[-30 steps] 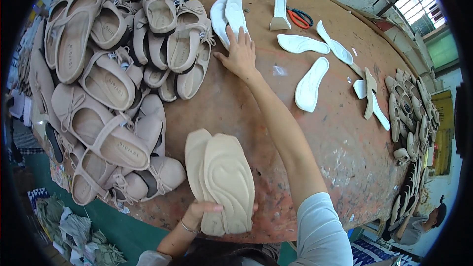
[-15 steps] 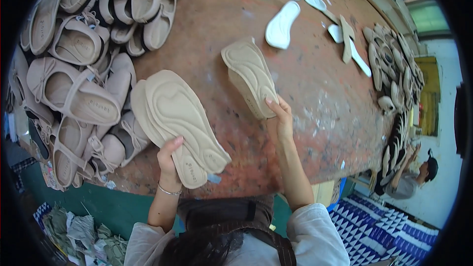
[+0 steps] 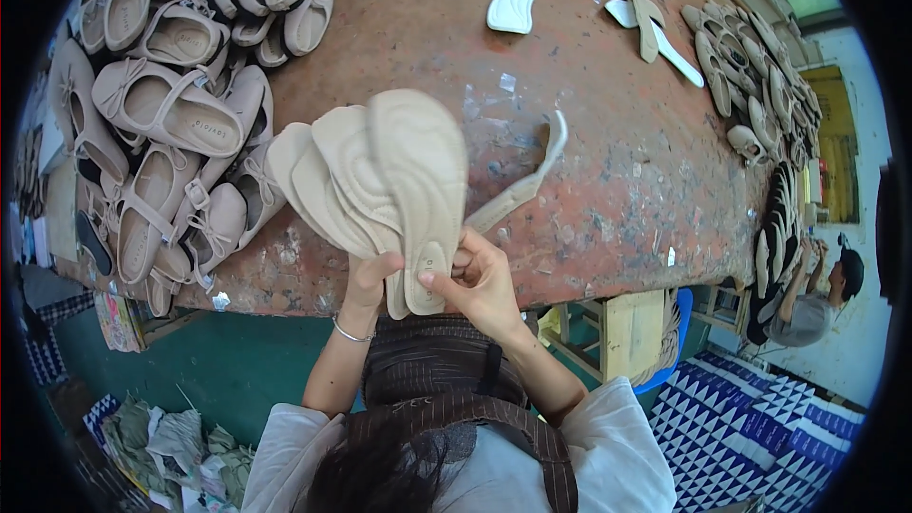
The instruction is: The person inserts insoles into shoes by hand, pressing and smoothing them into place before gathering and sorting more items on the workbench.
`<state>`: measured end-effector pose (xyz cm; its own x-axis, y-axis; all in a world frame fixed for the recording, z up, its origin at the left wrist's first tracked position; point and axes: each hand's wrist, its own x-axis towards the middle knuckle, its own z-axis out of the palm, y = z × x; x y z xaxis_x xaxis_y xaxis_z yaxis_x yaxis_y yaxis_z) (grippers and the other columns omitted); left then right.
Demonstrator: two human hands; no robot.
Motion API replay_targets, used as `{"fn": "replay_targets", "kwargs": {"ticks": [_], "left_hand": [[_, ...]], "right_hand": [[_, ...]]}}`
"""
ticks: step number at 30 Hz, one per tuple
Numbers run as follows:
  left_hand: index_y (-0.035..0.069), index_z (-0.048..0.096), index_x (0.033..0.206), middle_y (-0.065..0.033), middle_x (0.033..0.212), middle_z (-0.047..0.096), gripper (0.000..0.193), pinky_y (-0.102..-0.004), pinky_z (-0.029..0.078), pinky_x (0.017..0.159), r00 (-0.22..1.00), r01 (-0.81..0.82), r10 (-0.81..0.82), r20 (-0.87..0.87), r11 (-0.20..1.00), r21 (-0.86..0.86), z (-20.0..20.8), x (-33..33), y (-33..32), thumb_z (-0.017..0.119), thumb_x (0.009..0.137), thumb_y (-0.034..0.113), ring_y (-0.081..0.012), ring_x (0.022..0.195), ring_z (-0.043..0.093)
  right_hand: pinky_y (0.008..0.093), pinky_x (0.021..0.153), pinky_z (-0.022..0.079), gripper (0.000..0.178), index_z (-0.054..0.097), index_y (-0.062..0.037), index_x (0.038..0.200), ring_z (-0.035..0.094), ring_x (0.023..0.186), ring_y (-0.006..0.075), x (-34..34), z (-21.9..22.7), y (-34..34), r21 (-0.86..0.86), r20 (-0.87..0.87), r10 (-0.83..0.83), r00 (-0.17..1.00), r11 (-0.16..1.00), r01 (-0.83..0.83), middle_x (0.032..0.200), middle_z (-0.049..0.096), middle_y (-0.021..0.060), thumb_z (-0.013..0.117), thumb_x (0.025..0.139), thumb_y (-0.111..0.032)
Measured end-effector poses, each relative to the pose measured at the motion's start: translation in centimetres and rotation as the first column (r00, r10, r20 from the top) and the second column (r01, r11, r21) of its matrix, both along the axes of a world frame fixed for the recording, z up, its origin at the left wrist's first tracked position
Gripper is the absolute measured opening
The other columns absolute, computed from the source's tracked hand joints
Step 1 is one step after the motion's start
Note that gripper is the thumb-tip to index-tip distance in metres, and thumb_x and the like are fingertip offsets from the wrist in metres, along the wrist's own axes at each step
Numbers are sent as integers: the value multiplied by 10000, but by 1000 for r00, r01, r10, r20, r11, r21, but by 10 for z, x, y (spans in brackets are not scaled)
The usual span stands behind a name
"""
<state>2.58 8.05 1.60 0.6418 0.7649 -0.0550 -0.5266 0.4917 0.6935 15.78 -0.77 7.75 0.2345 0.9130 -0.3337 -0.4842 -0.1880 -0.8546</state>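
My left hand is closed around the heel ends of several beige insoles that fan out away from me. Right beside it, my right hand pinches the heel of one beige insole between thumb and fingers; this one overlaps the fan and its toe end is blurred. Beyond the right fingers a narrow, curved insole shows edge-on with a pale tip. Whether it lies on the table or touches the fingers I cannot tell.
Beige strap shoes are heaped on the table's left, more shoes at the far right. White insoles lie across the far side of the worn brown table. At right, another person works beside a row of shoes. A wooden stool stands below the edge.
My right hand has come in from the right to meet the left. Its thick stack of insoles is no longer seen there; it pinches a single insole over the fan. The view has shifted.
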Motion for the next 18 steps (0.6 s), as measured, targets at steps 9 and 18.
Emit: {"fn": "replay_targets", "kwargs": {"ticks": [9,18], "left_hand": [[-113,424,1368,-268,1288,576,612,-414,493,1008,930,-95,60,-363,992,-78,21,-13,10,574,811,92,-343,1162,598],[-79,275,1466,-245,1407,473,786,-437,462,1061,993,-32,19,-113,993,-111,48,-1,-3,580,757,73,-390,1286,515]], "right_hand": [[449,959,430,344,616,56,1135,571,1134,346,65,-52,-46,-6,978,-140,155,725,689,1166,617,241,662,917,-206],[402,928,493,721,488,-18,1382,598,1126,322,85,-85,-66,-42,995,-25,101,788,614,1273,583,213,800,736,-86]]}}
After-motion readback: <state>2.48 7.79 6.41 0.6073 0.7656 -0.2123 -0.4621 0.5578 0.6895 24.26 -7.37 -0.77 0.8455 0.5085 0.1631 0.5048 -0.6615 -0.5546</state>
